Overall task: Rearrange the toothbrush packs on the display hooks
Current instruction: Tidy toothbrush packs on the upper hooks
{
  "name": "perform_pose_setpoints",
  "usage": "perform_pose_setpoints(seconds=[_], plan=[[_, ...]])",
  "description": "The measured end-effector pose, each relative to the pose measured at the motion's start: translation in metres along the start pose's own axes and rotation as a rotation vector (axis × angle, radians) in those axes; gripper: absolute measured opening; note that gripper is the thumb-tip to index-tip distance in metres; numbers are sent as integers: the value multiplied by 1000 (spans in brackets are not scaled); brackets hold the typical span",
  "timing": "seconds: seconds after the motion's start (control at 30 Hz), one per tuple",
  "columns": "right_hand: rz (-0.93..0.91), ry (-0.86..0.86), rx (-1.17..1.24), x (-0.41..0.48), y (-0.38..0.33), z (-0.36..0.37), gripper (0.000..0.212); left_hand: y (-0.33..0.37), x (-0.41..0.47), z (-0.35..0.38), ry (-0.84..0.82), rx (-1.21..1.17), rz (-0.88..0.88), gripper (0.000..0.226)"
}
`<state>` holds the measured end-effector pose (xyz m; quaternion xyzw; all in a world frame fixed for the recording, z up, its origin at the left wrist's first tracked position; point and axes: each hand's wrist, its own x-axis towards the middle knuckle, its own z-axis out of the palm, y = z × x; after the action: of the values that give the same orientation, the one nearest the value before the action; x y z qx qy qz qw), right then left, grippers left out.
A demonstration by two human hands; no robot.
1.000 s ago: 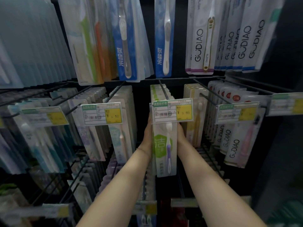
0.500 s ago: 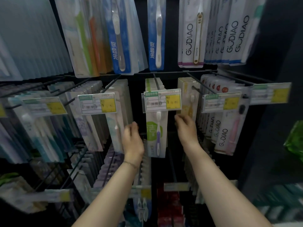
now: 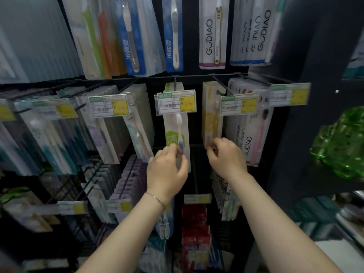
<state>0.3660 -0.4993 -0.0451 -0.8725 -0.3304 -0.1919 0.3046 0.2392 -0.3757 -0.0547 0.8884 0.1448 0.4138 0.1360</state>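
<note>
Since the earlier frame, the left hand [image 3: 167, 170] has shifted from the gap left of the green-label toothbrush pack [image 3: 176, 134] onto that pack's lower part. The right hand [image 3: 226, 157] has dropped from just below and right of the central price tag [image 3: 176, 102] to a lower position on the same side.

1. Green-label toothbrush pack: hangs directly below the central price tag on the display hook [image 3: 175, 83] that carries the tag. It is the front pack of its row.
2. Left hand: below the central price tag. Fingers and thumb are curled round the lower part of the green-label toothbrush pack, gripping it. A thin bracelet [image 3: 157, 199] sits on the wrist.
3. Right hand: below and to the right of the central price tag. Curled fingers meet the bottom edge of the yellow toothbrush packs [image 3: 210, 119]. Motion blur applies; whether the hand pinches a pack or only touches it cannot be told.
4. Yellow toothbrush packs: hang on the hook just right of the central price tag.
5. GUDIAO packs [image 3: 246, 142]: further right of the central price tag, beyond the yellow row.
6. Red packs [image 3: 195, 219]: well below the central price tag.
7. Green plastic item [image 3: 342, 142]: on a shelf far right of the central price tag.
</note>
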Motion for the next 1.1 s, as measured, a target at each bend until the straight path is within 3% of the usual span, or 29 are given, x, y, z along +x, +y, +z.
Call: perform_pose_setpoints(seconds=[0.13,0.63,0.73,0.9,1.1], plan=[[-11,8,-106,-10,9,-10,21,17,-1,6,-95,62,86,22],[114,133,-200,-35,39,-53,23,59,22,31,-374,88,136,34],[185,192,-81,-35,50,-57,25,70,27,39,-409,-79,-33,32],[215,320,270,-24,55,-56,50,89,46,67,-394,-498,-300,26],[149,262,523,-6,63,-44,60,124,65,88,-361,-908,-347,52]])
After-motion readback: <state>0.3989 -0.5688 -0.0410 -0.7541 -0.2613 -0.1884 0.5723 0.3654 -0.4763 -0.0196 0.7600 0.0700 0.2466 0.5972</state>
